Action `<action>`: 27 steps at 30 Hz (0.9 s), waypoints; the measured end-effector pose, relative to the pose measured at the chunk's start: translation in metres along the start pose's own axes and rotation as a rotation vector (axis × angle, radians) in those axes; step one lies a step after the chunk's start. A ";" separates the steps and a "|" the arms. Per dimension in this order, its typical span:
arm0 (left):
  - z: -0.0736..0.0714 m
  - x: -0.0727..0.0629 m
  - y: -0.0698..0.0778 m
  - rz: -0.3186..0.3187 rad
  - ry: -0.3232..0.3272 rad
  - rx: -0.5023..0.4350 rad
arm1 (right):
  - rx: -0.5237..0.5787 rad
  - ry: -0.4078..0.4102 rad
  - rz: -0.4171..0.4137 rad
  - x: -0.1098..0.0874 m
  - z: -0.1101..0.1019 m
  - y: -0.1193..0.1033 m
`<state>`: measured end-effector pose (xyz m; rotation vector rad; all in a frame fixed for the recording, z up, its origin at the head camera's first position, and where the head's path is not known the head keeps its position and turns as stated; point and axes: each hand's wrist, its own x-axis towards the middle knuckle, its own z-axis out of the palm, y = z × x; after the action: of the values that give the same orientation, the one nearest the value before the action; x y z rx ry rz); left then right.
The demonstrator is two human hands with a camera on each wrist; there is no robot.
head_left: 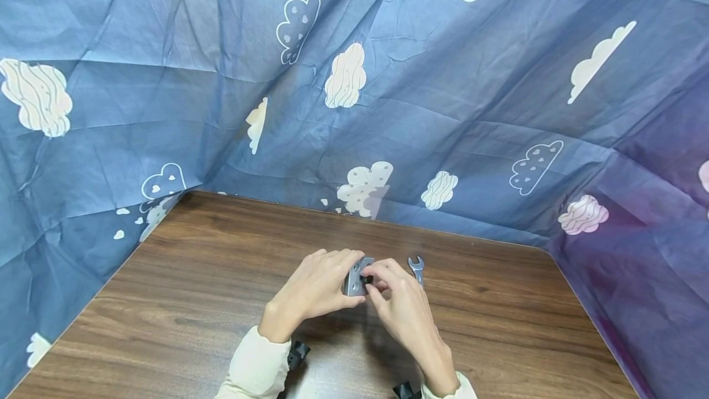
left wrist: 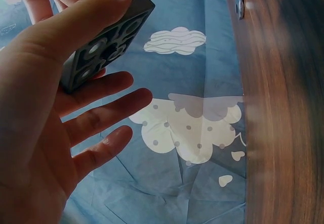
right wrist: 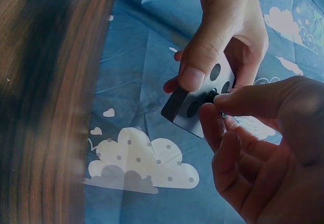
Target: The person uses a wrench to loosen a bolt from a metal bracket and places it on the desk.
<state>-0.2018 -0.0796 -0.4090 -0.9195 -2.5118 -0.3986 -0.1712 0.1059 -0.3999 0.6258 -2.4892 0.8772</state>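
Observation:
My left hand (head_left: 312, 288) grips a grey metal block (head_left: 352, 284) with several round holes, thumb on one side and fingers on the other. In the right wrist view the block (right wrist: 177, 107) is tilted above the table. Thumb and index finger of my right hand (head_left: 404, 306) pinch a small black threaded piece, likely a screw (right wrist: 209, 96), at a hole in the block's face. How deep it sits cannot be seen. From the left wrist view, the block's other face (left wrist: 104, 49) shows its holes.
An open-ended wrench (head_left: 417, 268) lies on the wooden table (head_left: 221, 251), just beyond my right hand. Blue cloth (head_left: 421, 109) with white cloud prints hangs behind the table and along its sides. Black straps (head_left: 298, 353) sit at the wrists.

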 end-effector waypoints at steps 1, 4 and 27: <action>0.000 0.000 0.000 0.001 0.000 0.000 | -0.001 0.000 -0.004 0.000 0.000 0.000; 0.000 0.000 0.000 0.000 -0.001 -0.006 | -0.001 0.005 -0.023 0.000 0.002 0.001; -0.001 0.000 0.000 -0.010 -0.009 -0.016 | -0.019 -0.025 0.181 0.002 0.001 0.001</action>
<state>-0.2015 -0.0801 -0.4083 -0.9177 -2.5259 -0.4194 -0.1732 0.1051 -0.4002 0.4115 -2.6052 0.9139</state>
